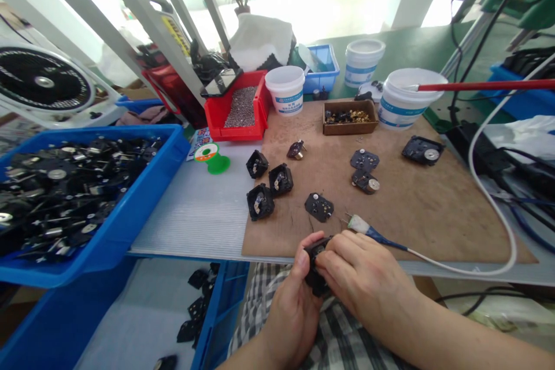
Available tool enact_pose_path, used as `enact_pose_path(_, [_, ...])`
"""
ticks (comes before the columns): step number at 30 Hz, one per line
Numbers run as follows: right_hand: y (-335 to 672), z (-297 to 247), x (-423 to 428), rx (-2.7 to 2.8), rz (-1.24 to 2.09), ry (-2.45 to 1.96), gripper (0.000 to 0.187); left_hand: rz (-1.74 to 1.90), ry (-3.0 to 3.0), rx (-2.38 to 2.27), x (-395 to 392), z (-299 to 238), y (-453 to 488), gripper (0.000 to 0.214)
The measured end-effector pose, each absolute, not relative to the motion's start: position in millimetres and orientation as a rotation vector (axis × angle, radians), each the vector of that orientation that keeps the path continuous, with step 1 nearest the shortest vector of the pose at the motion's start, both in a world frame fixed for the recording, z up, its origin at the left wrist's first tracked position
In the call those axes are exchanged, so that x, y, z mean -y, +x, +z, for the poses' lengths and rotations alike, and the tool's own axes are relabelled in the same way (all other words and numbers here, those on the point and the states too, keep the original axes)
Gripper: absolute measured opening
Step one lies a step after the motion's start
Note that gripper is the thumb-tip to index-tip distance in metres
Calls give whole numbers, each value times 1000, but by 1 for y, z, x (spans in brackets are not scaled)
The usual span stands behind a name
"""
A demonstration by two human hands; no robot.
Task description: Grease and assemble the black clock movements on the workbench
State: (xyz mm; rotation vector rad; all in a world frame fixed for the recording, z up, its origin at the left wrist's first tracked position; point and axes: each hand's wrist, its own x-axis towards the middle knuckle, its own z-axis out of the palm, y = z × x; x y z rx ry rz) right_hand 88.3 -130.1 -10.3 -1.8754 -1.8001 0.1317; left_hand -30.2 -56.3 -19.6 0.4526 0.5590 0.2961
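Close to the table's front edge, my left hand (291, 306) is closed round a small black plastic housing (315, 277). The fingers of my right hand (362, 269) press together at the housing's open top; what they pinch, if anything, is hidden. Just beyond my hands lie a black plate with metal studs (319, 207) and a white plug with bare pins (359, 225) on a white cable. Three similar black housings (280, 179) with parts inside sit to the left. A small motor-like metal part (297, 150) lies behind them.
A blue tray (173, 144) heaped with black assemblies stands left. A red bin (212, 127), white buckets (286, 87) and a cardboard box of brass bits (350, 127) line the back. More black assemblies (422, 150) lie right. A green spool (218, 163) is on the left.
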Motion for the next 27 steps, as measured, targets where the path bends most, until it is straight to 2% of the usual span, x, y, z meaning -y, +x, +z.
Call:
enact_pose_path(7, [96,5,137,1663,142,-1727,23,334,354,-522,52,-19,-31,43])
enact_pose_path(17, [106,5,140,1736,136,-1765,25,321,319,-531,51,-21,-34,43])
enact_pose_path(22, [181,-13,142,1265,-132,-2215,28,290,379,-486,44,-18,-36,51])
enact_pose_path(25, [212,-38,134,1199,-117,-2361,30,309,367,-456,44,-20,-37,48])
enact_pose_path(27, [218,-48,127,1203,-67,-2396,23,306,347,-424,45,-23,-38,43])
